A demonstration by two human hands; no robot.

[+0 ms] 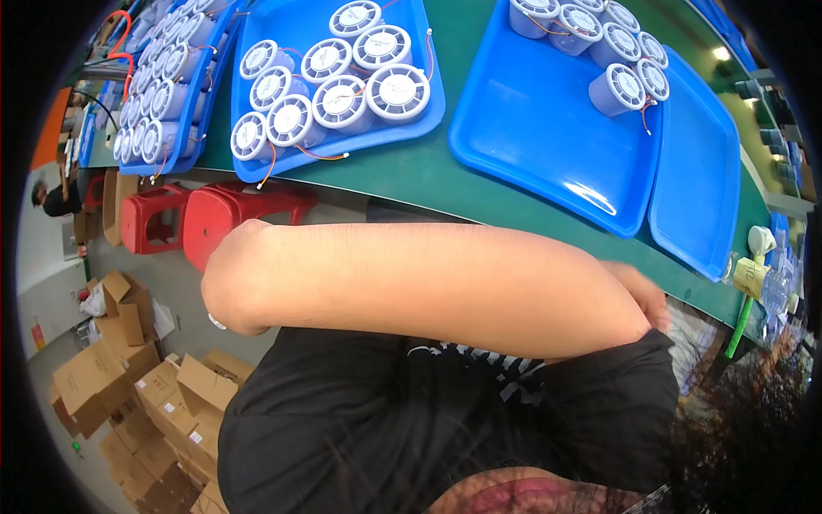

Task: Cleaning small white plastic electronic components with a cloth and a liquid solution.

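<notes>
My right forearm lies across the view, elbow by the black sleeve at the right. My right hand [237, 278] is at its left end, bent down at the wrist. Its fingers are turned out of sight, and a small pale spot shows at its lower edge. Behind the right elbow, part of my left hand [644, 293] shows, slightly blurred; its arm and most of its fingers are hidden. Neither hand visibly touches the goods on the table. Beyond the forearm, a blue tray [385, 137] holds several pale cylindrical units [291, 118] with round slotted lids and thin wires ending in white connectors.
On the green table [368, 184], another blue tray [548, 128] has several units at its far end, overlapping a further tray [698, 188]. Filled trays [193, 128] stand at far left. Red stools [214, 223], cardboard boxes [163, 394] and a distant person [60, 201] are left; a plastic bottle [775, 287] stands right.
</notes>
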